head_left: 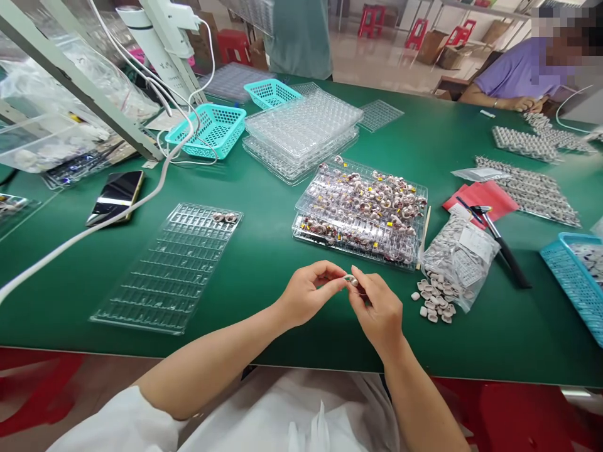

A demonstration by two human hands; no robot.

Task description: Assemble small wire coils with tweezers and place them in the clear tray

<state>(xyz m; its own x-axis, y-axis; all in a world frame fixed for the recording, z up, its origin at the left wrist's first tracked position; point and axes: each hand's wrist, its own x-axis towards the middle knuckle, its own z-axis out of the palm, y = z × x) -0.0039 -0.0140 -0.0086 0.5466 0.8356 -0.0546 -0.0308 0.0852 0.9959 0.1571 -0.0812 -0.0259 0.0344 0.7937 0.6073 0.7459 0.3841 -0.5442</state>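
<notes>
Part (353, 281) in a fine pinch, held from two sides

Left hand (311, 294) and right hand (377, 304) meet in front of the body, and each pinches the part with thumb and finger; probably it is so little that it needs support from both sides. The fingers cover much of it, so I cannot tell its exact shape. Just beyond the hands, stacked trays (306, 199) carry many wired pieces (365, 193), it seems for easy reach. Beside the right hand, pale shells (436, 298) lie loose near a plastic bag (464, 251), perhaps for picking singly. Well left of the hands is a long tray (162, 276), whose slots seem made to keep things apart. Under all these is a smooth green table (264, 263). Far beyond the hands, red stools (372, 21) stand on a pale floor (391, 56).
</notes>
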